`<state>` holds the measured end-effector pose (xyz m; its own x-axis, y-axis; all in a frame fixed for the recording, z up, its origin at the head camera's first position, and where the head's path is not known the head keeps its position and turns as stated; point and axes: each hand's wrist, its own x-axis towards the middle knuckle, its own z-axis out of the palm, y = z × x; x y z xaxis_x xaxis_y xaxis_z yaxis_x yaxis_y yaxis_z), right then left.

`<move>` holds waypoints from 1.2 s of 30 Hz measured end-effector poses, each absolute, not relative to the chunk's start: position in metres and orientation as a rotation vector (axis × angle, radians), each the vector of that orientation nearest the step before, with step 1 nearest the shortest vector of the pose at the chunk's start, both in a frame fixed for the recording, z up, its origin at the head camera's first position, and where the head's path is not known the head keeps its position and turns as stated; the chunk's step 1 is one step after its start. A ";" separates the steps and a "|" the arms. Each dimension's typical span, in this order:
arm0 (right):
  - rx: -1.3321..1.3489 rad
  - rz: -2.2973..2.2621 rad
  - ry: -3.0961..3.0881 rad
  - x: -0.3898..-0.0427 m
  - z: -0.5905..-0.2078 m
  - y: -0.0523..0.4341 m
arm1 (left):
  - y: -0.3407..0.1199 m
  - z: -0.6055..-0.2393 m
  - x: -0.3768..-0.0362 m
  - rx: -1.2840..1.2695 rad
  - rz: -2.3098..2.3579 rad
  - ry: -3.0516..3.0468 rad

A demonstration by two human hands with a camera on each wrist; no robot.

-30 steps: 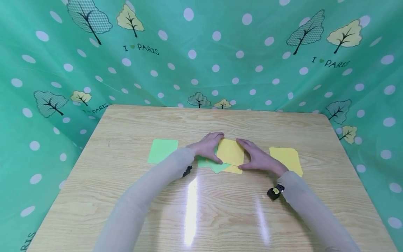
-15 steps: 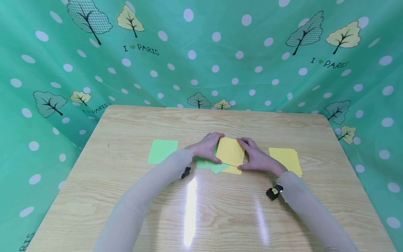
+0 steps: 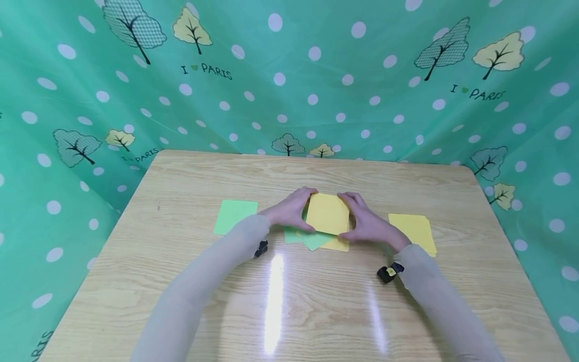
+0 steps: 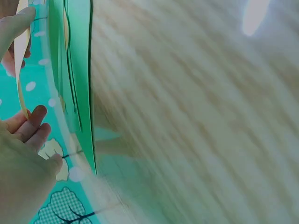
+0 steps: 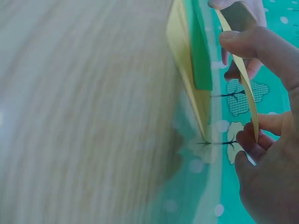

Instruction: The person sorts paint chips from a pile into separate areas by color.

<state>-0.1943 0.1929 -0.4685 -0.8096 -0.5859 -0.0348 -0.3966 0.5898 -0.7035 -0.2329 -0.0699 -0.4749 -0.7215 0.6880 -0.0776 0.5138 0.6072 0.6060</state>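
Observation:
A square yellow card (image 3: 327, 213) is held up between both hands over the middle of the table. My left hand (image 3: 291, 208) grips its left edge, thumb at the near corner and fingers at the far one. On the opposite edge, my right hand (image 3: 368, 223) holds it the same way. Both wrist views show the card (image 4: 20, 70) edge-on and slightly bowed, raised off the cards below. Under it lies an overlapping pile of green cards (image 3: 316, 240) and yellow cards (image 3: 336, 245), partly hidden by the held card and left hand.
A green card (image 3: 235, 216) lies to the left, partly behind the left sleeve. A stack of yellow cards (image 3: 411, 230) sits on the right by the right wrist. The wooden table (image 3: 325, 301) meets a green dotted curtain (image 3: 312, 75) at its back and sides.
The yellow card has risen and shifted slightly left and away from me. Both hands have moved along with it, keeping their hold. The other cards have stayed put.

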 end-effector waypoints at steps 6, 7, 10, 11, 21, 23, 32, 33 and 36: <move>-0.796 -1.103 2.512 -0.195 -0.465 0.188 | -0.079 -0.471 -0.229 0.944 0.891 2.528; -0.799 -1.110 2.504 -0.194 -0.464 0.188 | -0.081 -0.470 -0.228 0.948 0.902 2.527; -0.797 -1.141 2.484 -0.193 -0.462 0.186 | -0.084 -0.467 -0.226 0.963 0.914 2.524; -0.798 -1.154 2.475 -0.193 -0.462 0.185 | -0.085 -0.467 -0.225 0.968 0.917 2.525; -0.818 -1.300 2.410 -0.195 -0.465 0.180 | -0.095 -0.463 -0.220 0.944 0.988 2.514; -0.821 -1.306 2.409 -0.195 -0.463 0.178 | -0.097 -0.462 -0.218 0.929 1.001 2.514; -0.837 -1.316 2.367 -0.197 -0.459 0.171 | -0.110 -0.460 -0.214 0.889 1.084 2.514; -0.834 -1.315 2.365 -0.197 -0.459 0.169 | -0.112 -0.460 -0.213 0.886 1.089 2.517; -0.827 -1.313 2.354 -0.200 -0.459 0.163 | -0.119 -0.461 -0.213 0.886 1.098 2.522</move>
<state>-0.1998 0.1631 -0.4591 -0.7810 -0.6246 0.0019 -0.3295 0.4095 -0.8507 -0.2134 -0.1193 -0.4608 -0.7834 0.6214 0.0116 0.4319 0.5310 0.7290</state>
